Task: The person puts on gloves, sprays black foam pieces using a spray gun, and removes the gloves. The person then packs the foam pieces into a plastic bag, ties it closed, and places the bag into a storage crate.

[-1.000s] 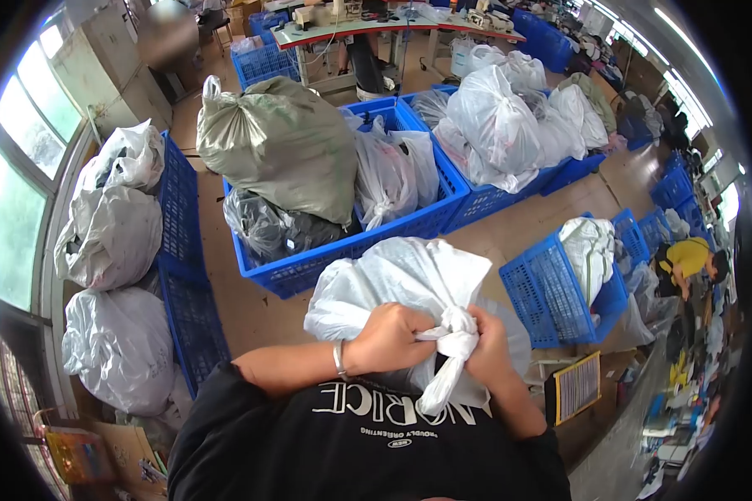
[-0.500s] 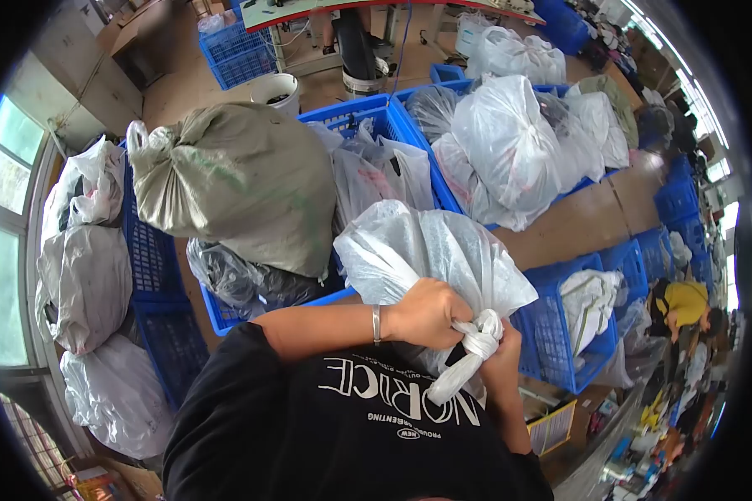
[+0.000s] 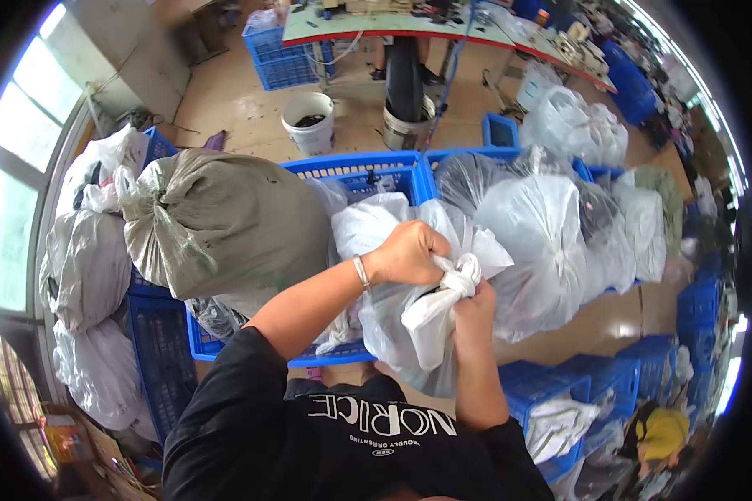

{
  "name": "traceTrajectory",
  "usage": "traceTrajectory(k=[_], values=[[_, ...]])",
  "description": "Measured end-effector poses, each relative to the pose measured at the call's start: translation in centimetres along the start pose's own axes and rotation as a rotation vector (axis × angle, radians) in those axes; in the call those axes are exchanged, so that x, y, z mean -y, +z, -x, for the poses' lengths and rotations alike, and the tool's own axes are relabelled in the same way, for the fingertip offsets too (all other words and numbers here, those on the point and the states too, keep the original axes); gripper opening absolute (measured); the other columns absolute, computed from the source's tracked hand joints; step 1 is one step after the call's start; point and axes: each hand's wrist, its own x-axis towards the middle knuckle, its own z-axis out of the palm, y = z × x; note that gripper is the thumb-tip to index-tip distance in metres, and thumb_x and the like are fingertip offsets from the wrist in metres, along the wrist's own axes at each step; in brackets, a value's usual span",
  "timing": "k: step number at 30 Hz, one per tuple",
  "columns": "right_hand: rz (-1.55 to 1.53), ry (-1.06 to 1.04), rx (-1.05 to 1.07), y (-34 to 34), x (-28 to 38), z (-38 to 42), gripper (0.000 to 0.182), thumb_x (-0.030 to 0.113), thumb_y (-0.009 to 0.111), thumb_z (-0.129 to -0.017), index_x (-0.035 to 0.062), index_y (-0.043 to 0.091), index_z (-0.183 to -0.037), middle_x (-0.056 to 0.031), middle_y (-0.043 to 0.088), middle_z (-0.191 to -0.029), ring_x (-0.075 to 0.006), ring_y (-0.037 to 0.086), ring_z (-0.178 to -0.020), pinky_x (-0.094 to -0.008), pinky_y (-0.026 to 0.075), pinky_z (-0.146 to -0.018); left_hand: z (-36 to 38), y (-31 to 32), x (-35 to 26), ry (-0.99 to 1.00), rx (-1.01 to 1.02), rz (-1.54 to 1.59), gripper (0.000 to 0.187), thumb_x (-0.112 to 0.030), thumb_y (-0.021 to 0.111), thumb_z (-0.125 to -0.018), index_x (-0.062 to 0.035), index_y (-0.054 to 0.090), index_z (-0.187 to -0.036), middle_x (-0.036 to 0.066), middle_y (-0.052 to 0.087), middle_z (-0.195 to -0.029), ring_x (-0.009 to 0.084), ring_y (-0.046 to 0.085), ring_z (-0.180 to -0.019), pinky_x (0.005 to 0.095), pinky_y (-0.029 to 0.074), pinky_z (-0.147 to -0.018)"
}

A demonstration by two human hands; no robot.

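Note:
A translucent white plastic bag point(image 3: 401, 334) with a knotted neck hangs in front of me, at the near edge of the blue crates. My left hand point(image 3: 409, 253), with a bracelet on its wrist, is closed on the bag's twisted neck, just left of the knot point(image 3: 459, 277). On the knot's other side, my right hand point(image 3: 475, 311) is closed around the same bag; its fingertips are partly hidden. A large olive-grey woven sack point(image 3: 234, 225) lies to the left, on a blue crate point(image 3: 313, 355). Another full white bag point(image 3: 530, 250) sits just right of my hands.
More filled bags point(image 3: 88, 267) are stacked by the window. Beyond the crates stand a white bucket point(image 3: 309, 125), a second bucket point(image 3: 408, 125) and a worktable point(image 3: 376, 25) with a person's legs beneath it. At lower right are more blue crates point(image 3: 543, 388) and a person in yellow point(image 3: 664, 434).
Both hands have moved forward, away from my chest, still gripping the knotted bag. My view has tilted up, so more of the floor and worktable shows.

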Motion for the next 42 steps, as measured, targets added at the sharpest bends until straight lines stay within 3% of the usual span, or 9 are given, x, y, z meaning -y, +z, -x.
traceTrajectory(k=[9,13,18,20,22,30,36,39,42], values=[[0.284,0.107,-0.003,1.9,-12.6,-22.0,0.025,0.002,0.061,-0.060,-0.0053,0.063,-0.084,-0.0069,0.062,-0.077,-0.0156,0.056,-0.070,-0.0279,0.042,-0.065,2.2,-4.7,9.8,-0.274,-0.285,-0.451,0.034,-0.023,0.065,-0.077,-0.0069,0.055,-0.105,0.015,0.056,-0.104,0.0325,0.054,-0.099,0.0411,0.043,-0.085],[0.603,0.060,-0.197,-0.2,-17.6,-32.7,0.032,0.011,0.062,-0.061,-0.0080,0.064,-0.087,-0.0163,0.065,-0.084,-0.0269,0.061,-0.077,-0.0345,0.044,-0.072,18.9,-2.0,10.3,-0.621,-0.357,-0.229,0.025,-0.019,0.063,-0.081,-0.0032,0.057,-0.099,0.013,0.063,-0.085,0.0263,0.063,-0.079,0.0355,0.049,-0.071],[0.860,0.045,-0.154,-4.8,-18.0,-34.3,0.043,0.018,0.063,-0.065,-0.0099,0.062,-0.098,-0.0243,0.065,-0.095,-0.0330,0.063,-0.090,-0.0361,0.045,-0.079,47.8,9.4,9.1,-1.645,-0.608,-0.085,0.023,-0.024,0.063,-0.075,-0.0006,0.063,-0.079,0.014,0.064,-0.070,0.0275,0.063,-0.068,0.0407,0.049,-0.061],[0.756,0.107,-0.070,-5.1,-17.0,-33.4,0.040,0.012,0.063,-0.066,-0.0102,0.062,-0.098,-0.0204,0.065,-0.094,-0.0283,0.062,-0.085,-0.0354,0.045,-0.076,61.8,16.4,9.3,-1.139,-1.450,1.476,0.008,-0.009,0.056,-0.077,-0.0032,0.058,-0.082,0.008,0.057,-0.062,0.0207,0.052,-0.045,0.0343,0.039,-0.041],[0.700,0.146,0.011,-5.7,-16.4,-32.2,0.039,0.010,0.063,-0.066,-0.0105,0.062,-0.098,-0.0181,0.065,-0.091,-0.0258,0.062,-0.083,-0.0350,0.045,-0.074,57.7,16.9,3.3,-1.856,-1.518,0.710,0.010,-0.006,0.054,-0.078,-0.0014,0.056,-0.087,0.010,0.057,-0.063,0.0203,0.051,-0.045,0.0334,0.039,-0.039],[0.728,0.184,0.287,-0.6,-10.6,-21.4,0.037,0.006,0.064,-0.062,-0.0100,0.062,-0.095,-0.0150,0.064,-0.089,-0.0241,0.061,-0.079,-0.0338,0.045,-0.073,54.0,13.4,4.1,-1.528,-1.103,0.210,0.028,-0.013,0.059,-0.081,0.0075,0.059,-0.101,0.014,0.066,-0.081,0.0179,0.064,-0.066,0.0276,0.053,-0.061],[0.562,0.149,0.023,-0.7,-17.2,-33.5,0.034,0.005,0.064,-0.062,-0.0110,0.062,-0.092,-0.0145,0.064,-0.088,-0.0227,0.060,-0.080,-0.0359,0.045,-0.070,54.2,15.7,3.9,-1.613,-1.194,0.210,0.028,-0.013,0.059,-0.081,0.0063,0.059,-0.101,0.015,0.066,-0.085,0.0187,0.065,-0.067,0.0279,0.053,-0.061],[0.996,-0.067,-0.110,-1.1,-17.5,-35.3,0.043,0.013,0.050,-0.065,-0.0135,0.059,-0.097,-0.0345,0.058,-0.102,-0.0435,0.054,-0.106,-0.0411,0.041,-0.091,52.0,16.7,2.5,-1.592,-1.049,0.275,0.031,-0.016,0.062,-0.081,0.0056,0.059,-0.104,0.015,0.066,-0.086,0.0190,0.066,-0.070,0.0276,0.054,-0.061],[1.075,-0.115,-0.130,-2.6,-19.5,-35.6,0.047,0.022,0.055,-0.070,-0.0117,0.057,-0.103,-0.0324,0.057,-0.107,-0.0427,0.054,-0.106,-0.0429,0.041,-0.091,50.5,17.8,1.0,-1.518,-1.019,0.270,0.033,-0.020,0.061,-0.082,0.0048,0.061,-0.103,0.015,0.066,-0.085,0.0168,0.065,-0.068,0.0282,0.052,-0.062]])
